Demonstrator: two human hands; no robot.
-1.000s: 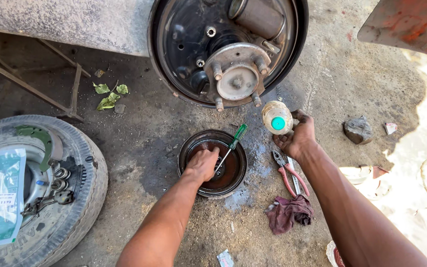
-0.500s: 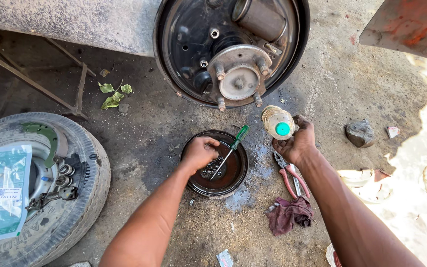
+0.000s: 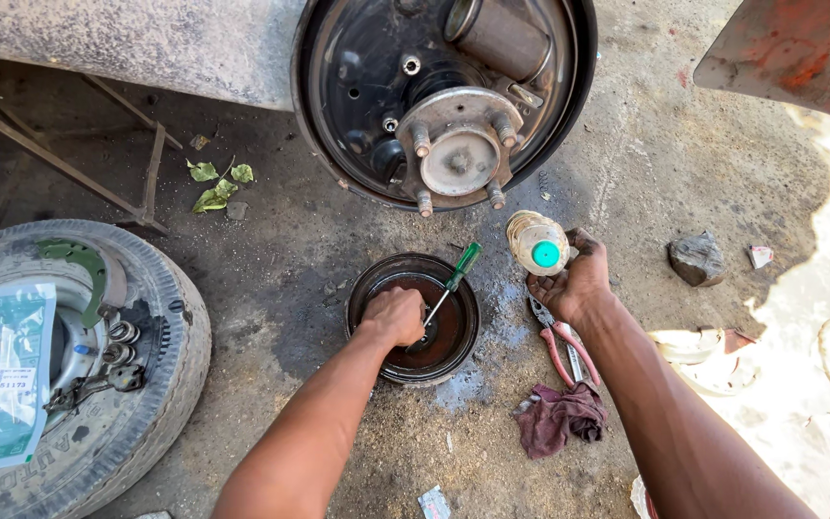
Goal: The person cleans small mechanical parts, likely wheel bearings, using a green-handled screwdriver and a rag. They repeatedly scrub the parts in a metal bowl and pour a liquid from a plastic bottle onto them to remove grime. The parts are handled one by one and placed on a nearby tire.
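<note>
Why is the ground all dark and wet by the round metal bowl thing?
A dark wet patch stains the dusty ground beside the brake drum, under the bottle in the right hand. It looks like spilled liquid.

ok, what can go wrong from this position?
Three risks, judging from this frame:
1. The left hand sits inside the brake drum beside the green-handled screwdriver; a slip might jab the fingers.
2. The right hand holds the plastic bottle tilted above already wet ground; more fluid could spill.
3. The drum lies on gritty dirt, so grit may get inside.
</note>
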